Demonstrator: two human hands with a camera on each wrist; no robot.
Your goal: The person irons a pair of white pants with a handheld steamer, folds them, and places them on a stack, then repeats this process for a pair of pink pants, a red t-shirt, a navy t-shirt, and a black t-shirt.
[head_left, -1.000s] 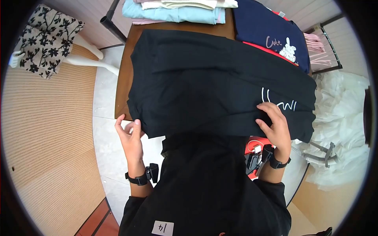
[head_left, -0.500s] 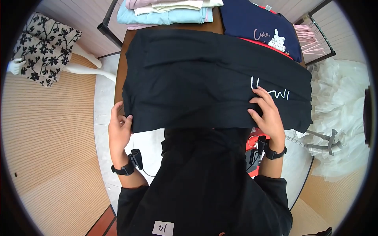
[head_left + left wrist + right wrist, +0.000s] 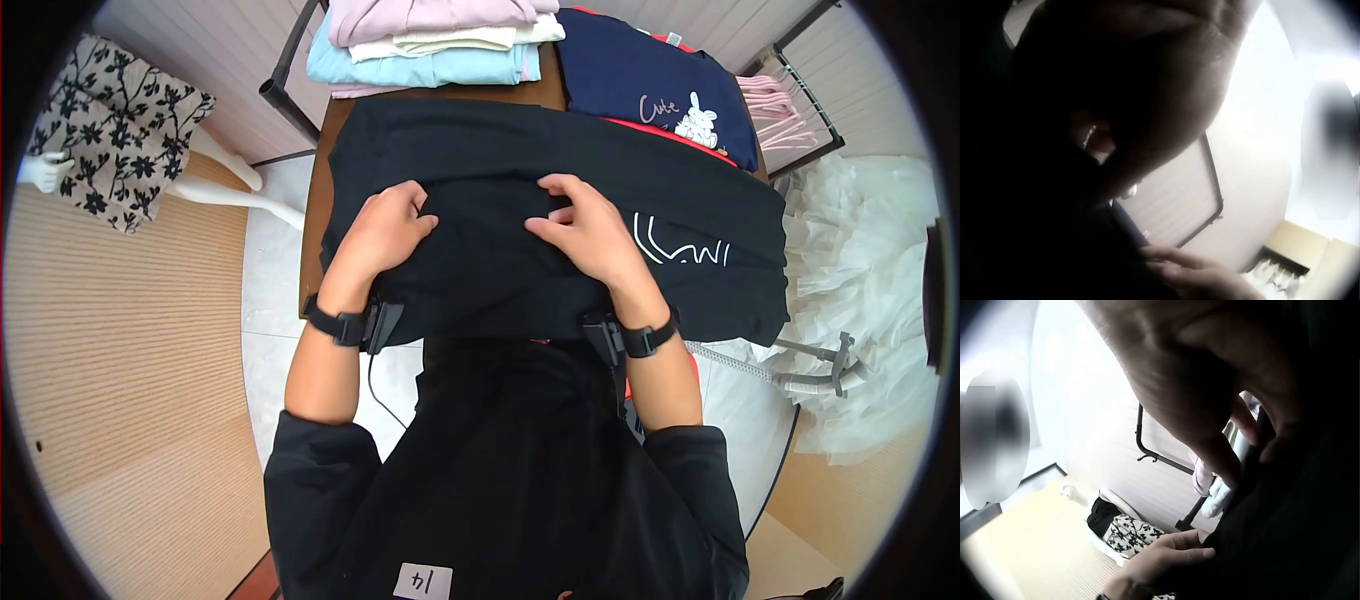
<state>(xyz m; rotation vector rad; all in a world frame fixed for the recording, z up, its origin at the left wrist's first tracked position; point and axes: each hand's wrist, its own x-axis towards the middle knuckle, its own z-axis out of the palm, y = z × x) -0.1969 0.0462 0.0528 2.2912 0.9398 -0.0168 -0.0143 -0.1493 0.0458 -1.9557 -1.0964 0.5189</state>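
A black garment (image 3: pixel 480 290) with white lettering near its right end lies spread across the table (image 3: pixel 318 190) in the head view. My left hand (image 3: pixel 390 232) rests on its left half, fingers bent a little, thumb near the index finger. Toward the middle, my right hand (image 3: pixel 585 228) touches the cloth, thumb and index finger apart. The right wrist view has my right fingers (image 3: pixel 1225 459) pointing down to the dark fabric and my left hand (image 3: pixel 1160 559) lying at its edge. My left hand (image 3: pixel 1166 81) is mostly in shadow in the left wrist view.
Folded pink, white and light blue clothes (image 3: pixel 430 65) are stacked at the table's back. Beside them lies a navy shirt (image 3: pixel 650 85) with a rabbit print, red cloth under it. Pink hangers (image 3: pixel 775 110) hang at the right, above a white ruffled dress (image 3: pixel 860 330). A mannequin (image 3: pixel 215 190) stands left.
Both hands have moved inward and farther up the garment: the left from its left edge, the right from beside the lettering toward the middle. The garment stays in nearly the same place.
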